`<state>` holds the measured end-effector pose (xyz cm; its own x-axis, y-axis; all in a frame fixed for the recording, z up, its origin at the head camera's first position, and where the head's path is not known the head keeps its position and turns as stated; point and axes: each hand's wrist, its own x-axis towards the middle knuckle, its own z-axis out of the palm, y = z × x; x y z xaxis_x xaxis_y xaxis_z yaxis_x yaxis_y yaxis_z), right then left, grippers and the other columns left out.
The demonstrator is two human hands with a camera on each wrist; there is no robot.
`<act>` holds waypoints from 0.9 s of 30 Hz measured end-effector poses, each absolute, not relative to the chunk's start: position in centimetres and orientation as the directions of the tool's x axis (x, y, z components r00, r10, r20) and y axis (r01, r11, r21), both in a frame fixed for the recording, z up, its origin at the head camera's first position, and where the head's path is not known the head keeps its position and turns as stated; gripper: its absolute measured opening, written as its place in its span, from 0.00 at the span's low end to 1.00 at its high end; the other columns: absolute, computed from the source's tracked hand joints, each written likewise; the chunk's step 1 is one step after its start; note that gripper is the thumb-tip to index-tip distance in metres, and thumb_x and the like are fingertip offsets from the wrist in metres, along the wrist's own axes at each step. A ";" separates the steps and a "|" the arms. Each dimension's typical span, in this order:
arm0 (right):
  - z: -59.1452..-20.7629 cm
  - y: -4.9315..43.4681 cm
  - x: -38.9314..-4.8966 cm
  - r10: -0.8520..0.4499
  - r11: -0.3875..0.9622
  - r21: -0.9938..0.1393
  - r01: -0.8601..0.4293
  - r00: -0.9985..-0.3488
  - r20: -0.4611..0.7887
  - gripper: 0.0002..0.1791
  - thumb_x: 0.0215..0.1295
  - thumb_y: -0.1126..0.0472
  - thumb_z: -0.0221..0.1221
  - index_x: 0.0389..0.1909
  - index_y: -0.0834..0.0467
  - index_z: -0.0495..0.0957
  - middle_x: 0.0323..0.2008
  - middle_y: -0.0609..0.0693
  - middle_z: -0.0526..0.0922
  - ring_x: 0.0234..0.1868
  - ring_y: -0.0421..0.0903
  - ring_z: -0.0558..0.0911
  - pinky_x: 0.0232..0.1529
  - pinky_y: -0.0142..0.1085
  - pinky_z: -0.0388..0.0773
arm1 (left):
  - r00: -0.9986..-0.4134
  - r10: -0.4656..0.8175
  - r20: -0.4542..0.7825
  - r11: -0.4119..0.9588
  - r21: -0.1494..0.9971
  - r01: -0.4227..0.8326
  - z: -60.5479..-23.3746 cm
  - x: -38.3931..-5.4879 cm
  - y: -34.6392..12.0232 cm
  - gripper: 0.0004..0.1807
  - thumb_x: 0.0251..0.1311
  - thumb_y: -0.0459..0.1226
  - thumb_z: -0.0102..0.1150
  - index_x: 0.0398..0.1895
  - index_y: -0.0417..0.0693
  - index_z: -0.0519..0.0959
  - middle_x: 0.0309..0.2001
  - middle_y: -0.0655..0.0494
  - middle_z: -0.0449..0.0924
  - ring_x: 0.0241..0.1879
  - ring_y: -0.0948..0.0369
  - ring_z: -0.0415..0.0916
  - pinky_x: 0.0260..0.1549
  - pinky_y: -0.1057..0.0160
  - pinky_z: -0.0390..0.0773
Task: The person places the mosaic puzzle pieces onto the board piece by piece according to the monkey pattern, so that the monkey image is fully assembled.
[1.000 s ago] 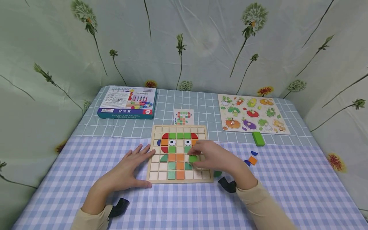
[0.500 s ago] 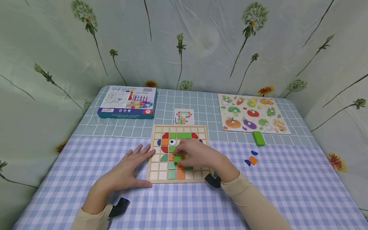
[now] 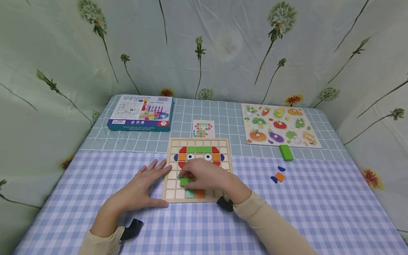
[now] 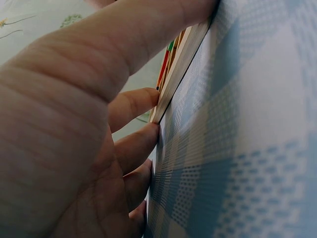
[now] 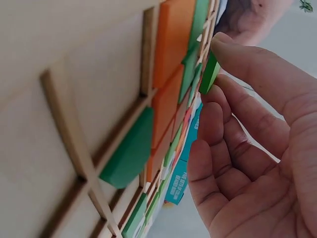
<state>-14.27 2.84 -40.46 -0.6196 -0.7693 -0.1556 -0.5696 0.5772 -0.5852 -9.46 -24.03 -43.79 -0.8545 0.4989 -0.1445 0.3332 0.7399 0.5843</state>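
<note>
A wooden grid board (image 3: 220,199) lies on the checked cloth with coloured tiles in its cells. Red, green, orange and blue tiles and two eye tiles fill its upper part. Spread at the board's left edge, my left hand (image 3: 145,187) touches the frame with thumb and fingertips. My right hand (image 3: 208,175) pinches a small green tile (image 5: 210,72) between thumb and forefinger, over the board's left-middle cells. In the right wrist view, a dark green rounded tile (image 5: 130,151) sits in a cell near orange tiles (image 5: 171,42). My right hand hides part of the middle rows.
A pattern card (image 3: 204,128) lies behind the board. Back left is a bead-set box (image 3: 140,113); back right, a vegetable puzzle (image 3: 282,125) with a green block (image 3: 286,153) before it. An orange tile (image 3: 279,176) and blue half-round tiles (image 3: 281,168) lie to the right.
My right hand has moved left across the board with the green tile, from its right-middle cells to the left-middle ones. My left hand has stayed at the edge.
</note>
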 end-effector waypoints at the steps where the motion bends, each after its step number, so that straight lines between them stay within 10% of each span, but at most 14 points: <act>1: -40.5 2.7 -14.3 -0.770 0.578 -0.578 -0.576 -0.620 -0.153 0.16 0.69 0.56 0.74 0.54 0.57 0.89 0.45 0.46 0.89 0.41 0.38 0.79 0.47 0.27 0.80 | -0.854 0.500 -0.142 0.739 0.585 0.335 -43.8 -9.5 -24.0 0.62 0.47 0.67 0.80 0.85 0.59 0.63 0.87 0.47 0.53 0.87 0.35 0.43 0.78 0.22 0.43; 27: -40.8 1.6 -14.2 -0.790 0.577 -0.523 -0.628 -0.590 -0.163 0.15 0.67 0.55 0.75 0.53 0.53 0.90 0.44 0.43 0.86 0.43 0.37 0.79 0.52 0.25 0.80 | -0.855 0.500 -0.134 0.733 0.591 0.336 -44.2 -9.5 -24.1 0.62 0.47 0.66 0.80 0.85 0.58 0.63 0.87 0.47 0.53 0.87 0.35 0.42 0.78 0.21 0.43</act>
